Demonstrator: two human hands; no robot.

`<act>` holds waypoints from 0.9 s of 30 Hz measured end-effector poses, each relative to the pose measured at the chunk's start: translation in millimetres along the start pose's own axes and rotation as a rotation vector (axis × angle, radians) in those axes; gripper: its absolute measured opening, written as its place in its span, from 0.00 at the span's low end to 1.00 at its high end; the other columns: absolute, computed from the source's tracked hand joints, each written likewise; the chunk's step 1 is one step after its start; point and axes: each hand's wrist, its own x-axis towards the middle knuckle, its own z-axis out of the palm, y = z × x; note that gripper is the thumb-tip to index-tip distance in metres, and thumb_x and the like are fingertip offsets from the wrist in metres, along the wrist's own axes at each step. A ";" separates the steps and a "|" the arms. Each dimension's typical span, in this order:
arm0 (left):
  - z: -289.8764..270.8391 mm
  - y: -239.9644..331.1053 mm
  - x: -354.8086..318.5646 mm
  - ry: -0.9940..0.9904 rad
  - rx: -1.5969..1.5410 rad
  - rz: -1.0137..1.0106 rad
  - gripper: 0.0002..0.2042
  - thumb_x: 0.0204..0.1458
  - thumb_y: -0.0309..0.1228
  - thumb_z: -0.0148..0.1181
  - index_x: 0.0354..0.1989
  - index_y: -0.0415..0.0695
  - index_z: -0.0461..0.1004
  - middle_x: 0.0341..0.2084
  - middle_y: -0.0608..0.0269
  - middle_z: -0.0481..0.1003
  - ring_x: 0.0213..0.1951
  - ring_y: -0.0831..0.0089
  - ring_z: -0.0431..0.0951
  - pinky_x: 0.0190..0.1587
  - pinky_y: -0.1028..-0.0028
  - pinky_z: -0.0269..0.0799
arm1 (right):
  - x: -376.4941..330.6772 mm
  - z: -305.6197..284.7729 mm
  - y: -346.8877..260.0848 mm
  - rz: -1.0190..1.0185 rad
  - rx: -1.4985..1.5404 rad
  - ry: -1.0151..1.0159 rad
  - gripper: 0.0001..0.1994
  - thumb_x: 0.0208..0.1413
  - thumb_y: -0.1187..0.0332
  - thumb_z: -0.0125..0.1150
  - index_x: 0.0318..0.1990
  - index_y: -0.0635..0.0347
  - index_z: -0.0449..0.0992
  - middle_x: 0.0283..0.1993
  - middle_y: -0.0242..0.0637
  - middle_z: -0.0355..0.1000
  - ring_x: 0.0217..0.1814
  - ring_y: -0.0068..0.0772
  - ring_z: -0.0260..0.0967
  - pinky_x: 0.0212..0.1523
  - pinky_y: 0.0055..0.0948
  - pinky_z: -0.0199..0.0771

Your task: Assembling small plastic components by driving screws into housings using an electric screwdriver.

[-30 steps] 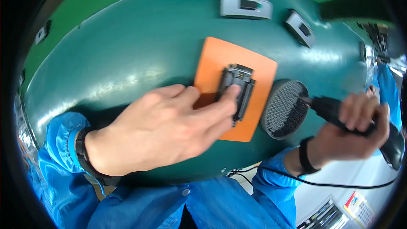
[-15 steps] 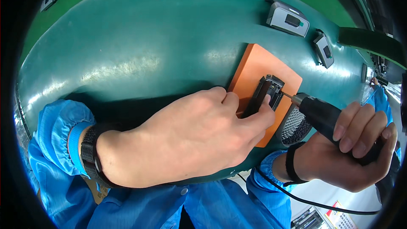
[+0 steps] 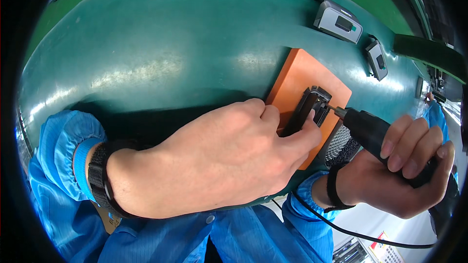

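Note:
My left hand (image 3: 243, 151) is closed on a small black device housing (image 3: 303, 113), pressing it against an orange block (image 3: 288, 79). Its fingertips and the housing's lower end are partly hidden behind the hand. My right hand (image 3: 407, 170) wraps round a black electric screwdriver (image 3: 365, 129). The driver's thin bit points left and reaches the housing's right side; whether it sits on a screw is too small to make out. Beside the block, under the driver, a dish of small dark screws (image 3: 341, 145) shows in part.
Two grey-and-black devices, a larger one (image 3: 339, 22) and a smaller one (image 3: 377, 60), stand on the green mat (image 3: 146, 34) at the far right. A black cable (image 3: 360, 235) runs below my right wrist. Another person's blue sleeve (image 3: 434, 116) shows at the right edge.
The view has shifted slightly, so the block and the devices appear a little farther right. Both hands keep their holds, and the driver's bit stays at the housing.

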 end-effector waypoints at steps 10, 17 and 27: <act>3.3 1.1 -0.3 0.036 -0.046 -0.016 0.12 0.51 0.33 0.60 0.42 0.43 0.82 0.48 0.64 0.77 0.25 0.76 0.69 0.30 0.78 0.66 | 1.1 -11.4 -1.9 -0.053 -0.009 0.024 0.12 0.60 0.68 0.47 0.23 0.55 0.63 0.18 0.28 0.53 0.17 0.20 0.50 0.20 0.24 0.53; 5.1 0.0 -0.8 0.028 0.009 0.005 0.12 0.52 0.32 0.60 0.43 0.43 0.82 0.45 0.65 0.77 0.25 0.77 0.69 0.30 0.78 0.66 | 0.9 -4.2 0.1 -0.034 0.002 0.054 0.11 0.59 0.67 0.47 0.24 0.56 0.64 0.18 0.28 0.52 0.16 0.21 0.49 0.20 0.24 0.53; 8.5 1.4 1.9 0.102 -0.010 -0.035 0.10 0.51 0.33 0.61 0.39 0.43 0.82 0.45 0.66 0.77 0.23 0.77 0.69 0.27 0.78 0.64 | -1.8 4.1 1.7 0.000 -0.037 0.000 0.11 0.60 0.67 0.46 0.25 0.57 0.65 0.18 0.28 0.52 0.16 0.20 0.49 0.20 0.25 0.53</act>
